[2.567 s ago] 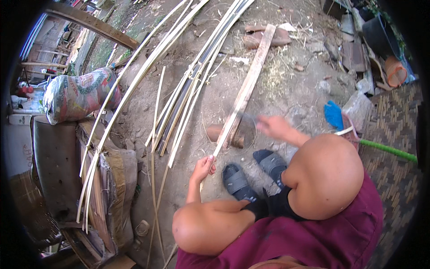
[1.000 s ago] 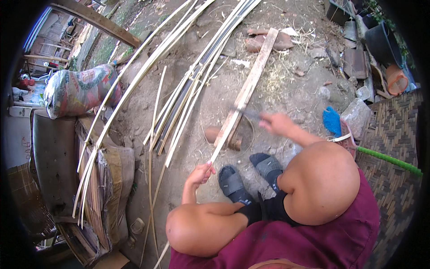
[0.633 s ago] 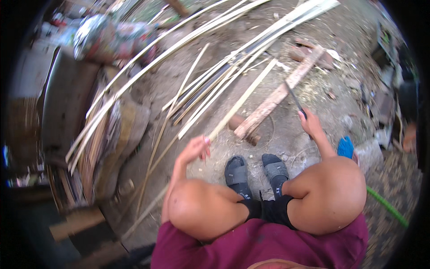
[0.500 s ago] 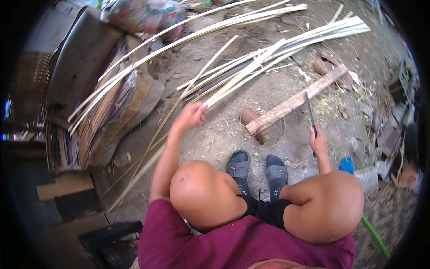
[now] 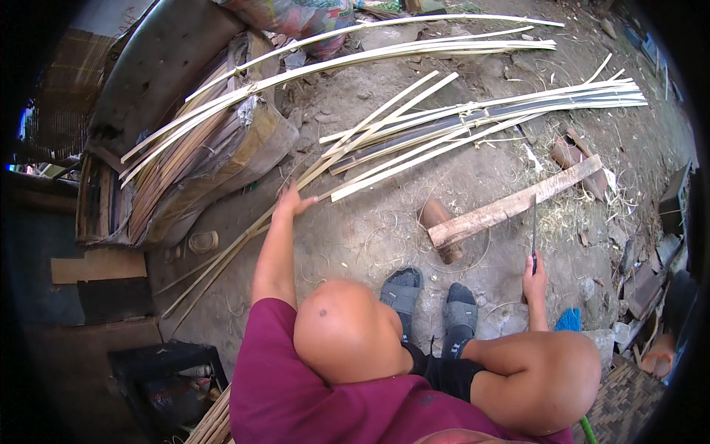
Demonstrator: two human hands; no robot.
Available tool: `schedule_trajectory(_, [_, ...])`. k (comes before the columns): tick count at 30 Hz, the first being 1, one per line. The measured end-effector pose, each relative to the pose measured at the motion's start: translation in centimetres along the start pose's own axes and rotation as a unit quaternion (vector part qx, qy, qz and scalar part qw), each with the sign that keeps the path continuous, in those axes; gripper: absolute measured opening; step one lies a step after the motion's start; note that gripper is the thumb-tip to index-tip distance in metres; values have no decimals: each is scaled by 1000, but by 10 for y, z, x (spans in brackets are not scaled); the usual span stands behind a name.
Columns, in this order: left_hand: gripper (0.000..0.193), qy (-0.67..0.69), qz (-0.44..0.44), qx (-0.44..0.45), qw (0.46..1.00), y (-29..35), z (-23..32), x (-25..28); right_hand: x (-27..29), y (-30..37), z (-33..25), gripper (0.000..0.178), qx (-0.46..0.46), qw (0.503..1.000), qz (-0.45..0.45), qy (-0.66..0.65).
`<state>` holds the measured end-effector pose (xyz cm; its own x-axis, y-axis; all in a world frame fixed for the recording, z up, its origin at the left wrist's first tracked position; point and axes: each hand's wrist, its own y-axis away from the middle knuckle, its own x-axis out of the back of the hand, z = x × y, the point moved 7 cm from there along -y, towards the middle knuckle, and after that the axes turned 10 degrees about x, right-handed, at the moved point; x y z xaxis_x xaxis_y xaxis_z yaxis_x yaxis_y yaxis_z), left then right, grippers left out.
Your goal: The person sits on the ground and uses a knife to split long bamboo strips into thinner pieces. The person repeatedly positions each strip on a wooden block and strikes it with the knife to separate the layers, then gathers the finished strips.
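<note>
My left hand (image 5: 291, 201) is open, thumb and fingers apart, beside a few long pale split bamboo strips (image 5: 353, 150) on the ground at my left. Whether its fingertips touch them I cannot tell. My right hand (image 5: 534, 278) grips the dark handle of a knife, its narrow blade (image 5: 534, 222) pointing away from me. The blade's tip overlaps the near edge of a rough wooden beam (image 5: 510, 211). A short round log (image 5: 441, 231) lies under the beam's near end. Just beyond, a bundle of pale and dark strips (image 5: 484, 122) lies on the dirt.
A worn, torn sofa (image 5: 248, 166) on the left holds many brown strips, with longer pale strips (image 5: 340, 61) laid across it. A filled plastic sack (image 5: 310, 22) stands behind. Shavings (image 5: 558, 218) litter the ground near the beam. Blue bristles (image 5: 568, 320) show by my right knee.
My left hand has gone from closed near the bundle to open farther left. Another pale strip now lies among those at the left. My right hand still holds the knife. The view has shifted.
</note>
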<state>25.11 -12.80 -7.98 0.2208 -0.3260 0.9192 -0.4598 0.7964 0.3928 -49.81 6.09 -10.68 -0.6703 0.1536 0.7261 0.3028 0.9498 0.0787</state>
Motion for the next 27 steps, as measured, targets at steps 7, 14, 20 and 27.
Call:
schedule_trajectory(7, [133,6,-2,51,999,1,-24,-35,5,-2,7,48,32,999,-2,43])
schedule_trajectory(14, [49,-4,50,-7,999,-18,-67,-31,-1,-2,-11,47,11,998,-22,53])
schedule_trajectory(20, [25,76,81,-67,991,14,-58,-32,-7,5,15,49,43,998,37,28])
schedule_trajectory(27, [66,-14,154,-33,987,2,-81,-43,-20,1,-1,48,10,999,12,-30])
